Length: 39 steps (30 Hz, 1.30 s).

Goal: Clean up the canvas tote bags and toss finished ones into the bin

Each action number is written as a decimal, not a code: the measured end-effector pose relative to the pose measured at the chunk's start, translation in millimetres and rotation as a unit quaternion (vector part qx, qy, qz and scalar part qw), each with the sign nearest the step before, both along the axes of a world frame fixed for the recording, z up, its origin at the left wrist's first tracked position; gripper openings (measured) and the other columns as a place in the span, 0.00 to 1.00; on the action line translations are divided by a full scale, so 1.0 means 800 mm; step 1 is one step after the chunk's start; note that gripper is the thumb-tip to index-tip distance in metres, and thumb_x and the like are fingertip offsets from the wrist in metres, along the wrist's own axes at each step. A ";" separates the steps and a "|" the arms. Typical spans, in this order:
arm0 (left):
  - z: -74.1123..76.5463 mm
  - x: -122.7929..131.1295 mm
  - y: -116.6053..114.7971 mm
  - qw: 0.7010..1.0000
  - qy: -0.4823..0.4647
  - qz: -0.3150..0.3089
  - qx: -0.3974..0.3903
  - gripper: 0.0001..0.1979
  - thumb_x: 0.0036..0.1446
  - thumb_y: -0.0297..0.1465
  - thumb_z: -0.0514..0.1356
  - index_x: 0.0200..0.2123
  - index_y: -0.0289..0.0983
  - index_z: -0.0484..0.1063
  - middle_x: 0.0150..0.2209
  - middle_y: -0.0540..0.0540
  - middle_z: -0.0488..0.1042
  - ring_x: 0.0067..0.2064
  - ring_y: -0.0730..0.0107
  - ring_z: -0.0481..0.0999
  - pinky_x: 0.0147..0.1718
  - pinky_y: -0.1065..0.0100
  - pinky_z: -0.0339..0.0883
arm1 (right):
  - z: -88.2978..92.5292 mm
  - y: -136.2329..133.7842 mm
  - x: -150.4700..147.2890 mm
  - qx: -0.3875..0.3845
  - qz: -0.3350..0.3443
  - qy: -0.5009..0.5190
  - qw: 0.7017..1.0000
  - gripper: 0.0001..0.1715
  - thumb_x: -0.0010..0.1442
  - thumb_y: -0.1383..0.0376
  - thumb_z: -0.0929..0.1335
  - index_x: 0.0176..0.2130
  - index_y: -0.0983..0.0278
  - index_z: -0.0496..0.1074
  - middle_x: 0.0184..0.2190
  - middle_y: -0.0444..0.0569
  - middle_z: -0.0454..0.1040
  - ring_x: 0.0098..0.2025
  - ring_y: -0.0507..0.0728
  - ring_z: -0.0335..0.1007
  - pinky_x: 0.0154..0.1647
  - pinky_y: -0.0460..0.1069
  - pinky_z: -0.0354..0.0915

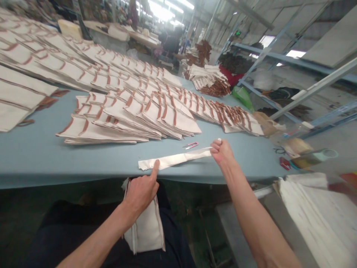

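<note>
The head view shows a white strip (177,160) lying along the blue table's (28,160) front edge. The right hand's (221,152) fingers clamp one end; the left hand's (142,191) index finger touches the other, and whether its curled fingers grip the cream panel (149,232) below I cannot tell. Pink snips (192,145) lie just beyond, before stacked panels (152,115).

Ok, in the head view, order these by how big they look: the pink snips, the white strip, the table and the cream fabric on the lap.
1. Table
2. Cream fabric on the lap
3. White strip, long but narrow
4. Pink snips
</note>
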<state>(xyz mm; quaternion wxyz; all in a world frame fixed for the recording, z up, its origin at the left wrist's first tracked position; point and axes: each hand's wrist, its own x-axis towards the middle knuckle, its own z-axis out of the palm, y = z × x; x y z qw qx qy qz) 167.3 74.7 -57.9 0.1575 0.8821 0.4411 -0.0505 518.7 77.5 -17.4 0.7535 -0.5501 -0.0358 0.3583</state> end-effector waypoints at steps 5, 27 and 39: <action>0.002 0.002 0.000 1.000 -0.001 0.001 -0.001 0.37 0.68 0.27 0.50 0.77 0.31 0.42 0.36 0.32 0.85 0.40 0.38 0.87 0.43 0.46 0.77 | 0.017 -0.009 0.033 -0.019 -0.049 -0.004 0.999 0.20 0.71 0.58 0.70 0.58 0.65 0.72 0.55 0.54 0.75 0.50 0.60 0.77 0.49 0.59 0.77; -0.008 -0.047 -0.033 0.901 -0.379 0.065 -0.199 0.21 0.67 0.38 0.53 0.53 0.35 0.80 0.22 0.51 0.71 0.26 0.66 0.71 0.29 0.70 0.59 | 0.147 -0.082 -0.244 0.109 0.297 -0.005 0.949 0.20 0.67 0.48 0.69 0.34 0.61 0.70 0.20 0.34 0.52 0.17 0.47 0.41 0.12 0.38 0.52; 0.028 -0.094 -0.096 0.706 -0.619 0.097 -0.330 0.35 0.62 0.41 0.64 0.70 0.36 0.65 0.31 0.50 0.72 0.30 0.71 0.67 0.30 0.72 0.66 | 0.071 -0.109 -0.338 0.193 0.288 0.165 0.923 0.14 0.60 0.60 0.76 0.35 0.61 0.69 0.20 0.32 0.54 0.17 0.45 0.48 0.16 0.37 0.60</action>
